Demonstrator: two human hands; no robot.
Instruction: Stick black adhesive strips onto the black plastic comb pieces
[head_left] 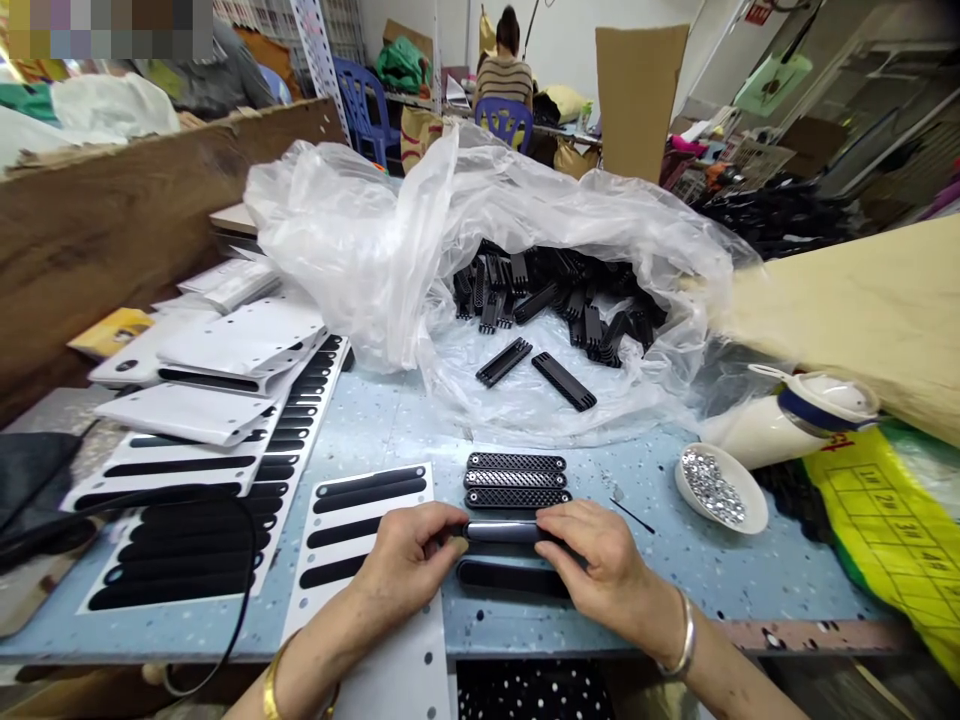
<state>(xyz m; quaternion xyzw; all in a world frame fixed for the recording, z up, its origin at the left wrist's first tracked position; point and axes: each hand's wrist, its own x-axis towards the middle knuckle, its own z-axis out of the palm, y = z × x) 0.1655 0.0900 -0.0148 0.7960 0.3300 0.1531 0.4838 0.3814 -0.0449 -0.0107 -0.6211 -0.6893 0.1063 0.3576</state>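
A dark, glossy flat bar [502, 532] spans the gap between my two hands, held level just above the table. My left hand [416, 550] pinches its left end between thumb and fingers. At the right end, my right hand [596, 550] grips it the same way. Just below lies a smooth black rounded strip [510, 577], its right end partly hidden by my right hand. Beyond the held bar, several black textured bars [516, 480] with round silver ends lie stacked side by side. A white sheet [367, 530] with black adhesive strips lies under my left forearm.
A clear plastic bag [360, 260] spills black slotted pieces [564, 380]. On the right are a bowl [757, 518] of small silvery parts, a white bottle [750, 425] and a yellow bag [874, 510]. Strip sheets [202, 540], a cable [251, 560] and a wooden board [150, 210] occupy the left.
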